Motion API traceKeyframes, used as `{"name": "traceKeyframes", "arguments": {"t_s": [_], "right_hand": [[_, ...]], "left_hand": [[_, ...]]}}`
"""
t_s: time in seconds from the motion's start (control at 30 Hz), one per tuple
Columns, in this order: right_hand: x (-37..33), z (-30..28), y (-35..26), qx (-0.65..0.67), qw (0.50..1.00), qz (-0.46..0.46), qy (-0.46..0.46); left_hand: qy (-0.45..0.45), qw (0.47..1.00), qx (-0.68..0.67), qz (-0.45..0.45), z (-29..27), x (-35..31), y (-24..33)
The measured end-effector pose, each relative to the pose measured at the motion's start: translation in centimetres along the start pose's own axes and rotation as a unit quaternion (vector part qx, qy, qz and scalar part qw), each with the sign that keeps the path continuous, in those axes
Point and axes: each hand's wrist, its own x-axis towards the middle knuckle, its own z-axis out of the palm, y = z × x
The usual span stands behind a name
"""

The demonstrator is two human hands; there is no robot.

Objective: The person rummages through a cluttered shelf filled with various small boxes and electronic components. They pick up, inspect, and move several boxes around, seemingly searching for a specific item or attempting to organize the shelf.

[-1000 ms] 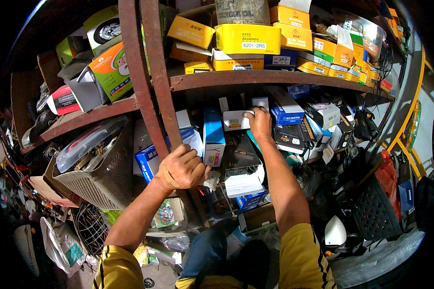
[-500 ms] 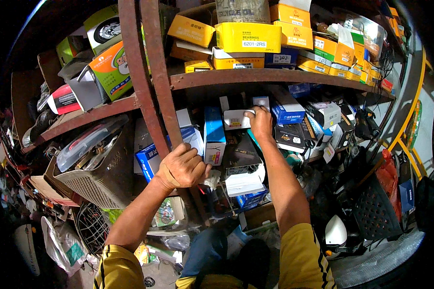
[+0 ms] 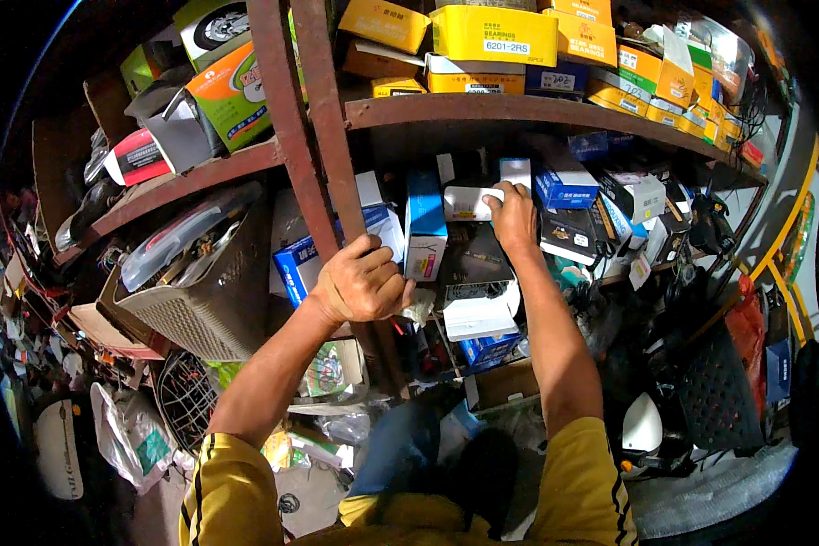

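Note:
My left hand [image 3: 366,280], with a plaster near the wrist, is closed around the reddish-brown metal shelf post [image 3: 326,136]. My right hand [image 3: 516,218] reaches into the lower shelf and grips the right end of a white carton flap [image 3: 469,204], fingers over its edge. Left of the flap stands an upright blue-and-white box [image 3: 425,218]. Below it lies a dark box [image 3: 475,259], and lower still a white open flap [image 3: 480,318] above a blue box [image 3: 490,349]. What lies behind the gripped flap is mostly in shadow.
Yellow bearing boxes [image 3: 494,35] line the upper shelf, above its brown front rail [image 3: 519,109]. Blue and black boxes [image 3: 566,187] crowd the right side. At left hangs a grey-brown basket [image 3: 191,314] of parts; a black perforated crate [image 3: 723,391] stands at lower right.
The whole view has shifted, so the shelves appear farther right and slightly higher. My left hand stays on the post and my right hand stays on the white flap.

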Motion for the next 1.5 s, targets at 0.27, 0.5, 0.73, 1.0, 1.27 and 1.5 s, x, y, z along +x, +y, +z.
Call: {"name": "traceKeyframes", "arguments": {"t_s": [0.27, 0.5, 0.73, 1.0, 1.27, 1.5], "right_hand": [[-2.6, -2.0, -1.9, -0.058, 0.998, -0.036, -0.004], [-3.8, -1.9, -2.2, -0.013, 0.998, 0.051, -0.025], [-4.1, 0.8, -1.2, 0.031, 0.991, 0.121, -0.043], [-4.0, 1.0, -0.8, -0.008, 0.991, 0.117, -0.056], [-4.1, 1.5, -0.4, -0.031, 0.994, 0.093, -0.048], [-4.4, 1.0, -1.3, -0.037, 0.995, 0.079, -0.043]], "left_hand": [[-0.016, 1.0, 0.008, 0.007, -0.3, 0.2, 0.1], [0.002, 1.0, -0.013, 0.02, 0.2, 0.4, -0.1], [-0.027, 0.999, -0.019, 0.014, 0.0, 0.0, -0.1], [-0.024, 1.0, -0.014, 0.014, 0.3, 0.4, 0.1], [-0.023, 0.999, -0.007, 0.02, 0.3, 0.6, 0.1], [-0.029, 0.999, -0.007, 0.015, 0.0, 0.6, 0.1]]}}
